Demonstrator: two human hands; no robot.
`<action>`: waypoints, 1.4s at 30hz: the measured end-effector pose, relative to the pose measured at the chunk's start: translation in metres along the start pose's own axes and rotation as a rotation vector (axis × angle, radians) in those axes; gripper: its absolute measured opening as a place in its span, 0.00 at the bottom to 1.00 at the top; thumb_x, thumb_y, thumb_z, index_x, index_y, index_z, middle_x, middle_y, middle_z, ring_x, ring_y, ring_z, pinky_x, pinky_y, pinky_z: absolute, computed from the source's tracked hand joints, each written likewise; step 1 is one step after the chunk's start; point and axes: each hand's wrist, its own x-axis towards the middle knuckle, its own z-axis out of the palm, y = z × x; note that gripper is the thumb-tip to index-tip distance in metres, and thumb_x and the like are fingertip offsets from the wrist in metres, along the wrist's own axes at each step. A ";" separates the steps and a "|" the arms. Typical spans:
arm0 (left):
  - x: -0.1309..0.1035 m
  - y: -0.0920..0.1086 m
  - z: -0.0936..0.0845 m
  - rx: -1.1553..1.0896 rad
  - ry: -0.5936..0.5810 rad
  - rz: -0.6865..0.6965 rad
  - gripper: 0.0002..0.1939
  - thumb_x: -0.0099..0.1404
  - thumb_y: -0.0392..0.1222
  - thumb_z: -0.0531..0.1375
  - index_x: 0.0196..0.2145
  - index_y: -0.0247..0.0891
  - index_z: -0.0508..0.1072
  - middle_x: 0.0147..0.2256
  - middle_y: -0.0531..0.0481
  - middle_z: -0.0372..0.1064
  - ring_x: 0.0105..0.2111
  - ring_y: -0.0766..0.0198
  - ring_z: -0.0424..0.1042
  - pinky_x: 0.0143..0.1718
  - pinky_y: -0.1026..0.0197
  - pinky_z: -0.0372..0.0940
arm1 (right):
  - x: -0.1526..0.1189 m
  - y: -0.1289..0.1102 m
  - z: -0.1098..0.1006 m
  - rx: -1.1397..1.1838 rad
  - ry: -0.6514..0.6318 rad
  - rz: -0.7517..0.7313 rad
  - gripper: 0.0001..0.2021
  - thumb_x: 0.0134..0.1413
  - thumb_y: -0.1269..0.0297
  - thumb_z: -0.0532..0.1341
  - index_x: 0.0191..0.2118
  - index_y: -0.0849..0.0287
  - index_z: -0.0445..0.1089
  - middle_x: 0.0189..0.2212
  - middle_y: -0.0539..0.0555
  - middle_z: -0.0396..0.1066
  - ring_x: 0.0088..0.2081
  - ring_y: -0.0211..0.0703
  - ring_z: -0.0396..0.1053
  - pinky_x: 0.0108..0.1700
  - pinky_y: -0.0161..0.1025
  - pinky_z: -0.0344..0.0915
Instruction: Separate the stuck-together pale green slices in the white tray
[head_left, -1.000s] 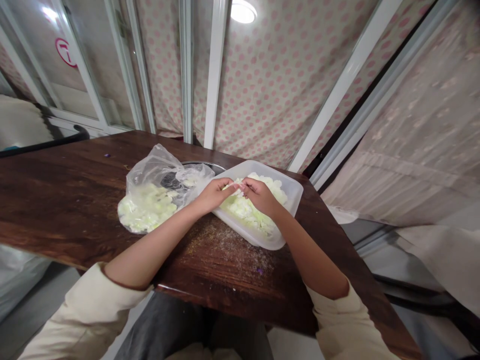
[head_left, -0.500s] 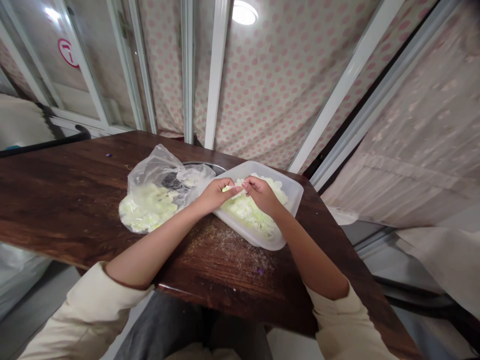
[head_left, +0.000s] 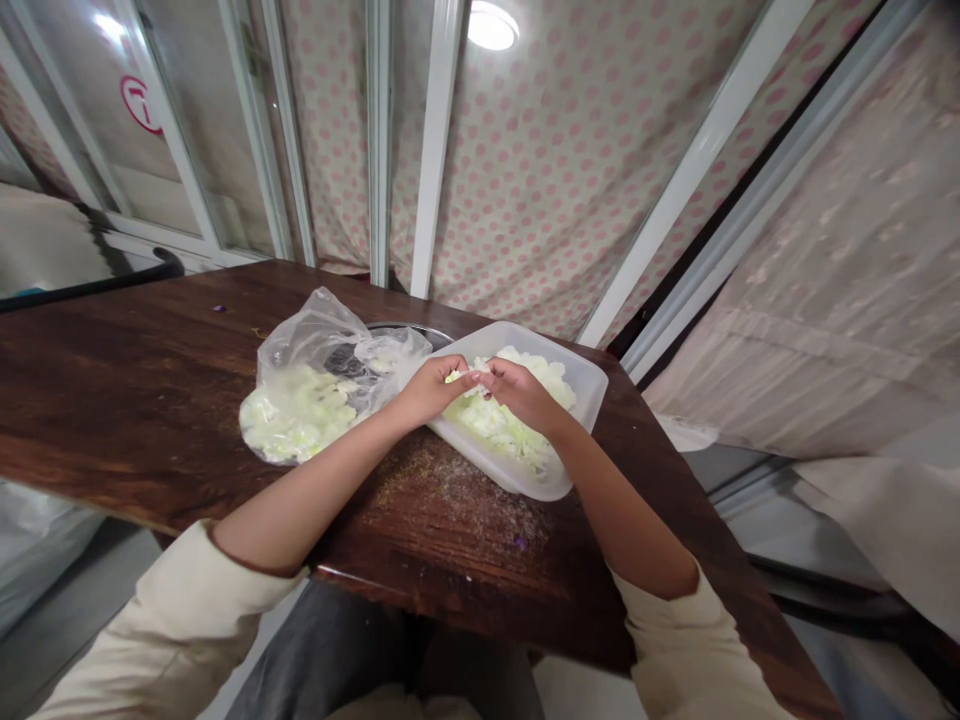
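Both hands meet over a translucent white plastic container that holds pale green and white pieces, cauliflower-like. My left hand is closed, thumb and fingers pinching a small whitish piece. On the other side of that same piece, my right hand is closed too, its fingertips almost touching the left thumb. To the left of the container lies a clear plastic bag with similar pale pieces inside. Behind the bag, the rim of a round metal dish shows in part.
The dark wooden table has fine crumbs scattered near its front edge and a small purple bit. Behind it stand framed glass panels with a dotted curtain. A plastic bag is at the lower left.
The fingertips have shifted slightly around the small piece, and the right hand's fingers sit a little differently. Container and bag stay in place.
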 end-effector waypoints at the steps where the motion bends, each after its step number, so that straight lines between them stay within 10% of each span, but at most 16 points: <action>1: 0.000 -0.001 0.000 0.004 0.000 0.004 0.16 0.57 0.50 0.54 0.20 0.34 0.61 0.20 0.57 0.54 0.24 0.71 0.54 0.28 0.67 0.51 | 0.000 -0.001 0.000 -0.010 -0.004 -0.001 0.15 0.51 0.52 0.53 0.25 0.58 0.55 0.21 0.46 0.51 0.24 0.32 0.52 0.26 0.33 0.51; 17: -0.002 0.001 0.001 -0.259 -0.076 -0.044 0.17 0.60 0.52 0.48 0.26 0.36 0.65 0.23 0.53 0.58 0.24 0.69 0.57 0.27 0.66 0.53 | 0.003 0.012 -0.007 0.261 -0.019 0.136 0.14 0.53 0.53 0.50 0.29 0.59 0.60 0.22 0.49 0.60 0.24 0.34 0.59 0.27 0.34 0.55; 24: 0.002 -0.007 0.004 -0.459 -0.010 -0.180 0.03 0.57 0.37 0.49 0.32 0.39 0.57 0.24 0.56 0.50 0.20 0.72 0.50 0.21 0.68 0.48 | 0.001 0.022 -0.008 -0.395 0.318 0.277 0.12 0.53 0.53 0.49 0.31 0.56 0.56 0.18 0.46 0.56 0.21 0.37 0.56 0.27 0.36 0.51; 32: -0.002 -0.006 0.007 -0.464 -0.107 -0.011 0.20 0.54 0.41 0.59 0.42 0.39 0.54 0.26 0.57 0.57 0.26 0.72 0.58 0.29 0.66 0.53 | 0.001 0.004 0.002 -0.115 0.059 -0.065 0.13 0.55 0.54 0.48 0.26 0.57 0.55 0.22 0.47 0.55 0.26 0.35 0.56 0.30 0.34 0.54; 42: -0.001 -0.002 0.008 -0.435 -0.060 -0.075 0.18 0.53 0.40 0.60 0.37 0.39 0.54 0.25 0.58 0.58 0.25 0.73 0.60 0.27 0.67 0.53 | 0.001 0.003 0.000 -0.428 0.203 -0.060 0.13 0.54 0.62 0.49 0.21 0.58 0.54 0.18 0.47 0.54 0.23 0.35 0.53 0.29 0.34 0.49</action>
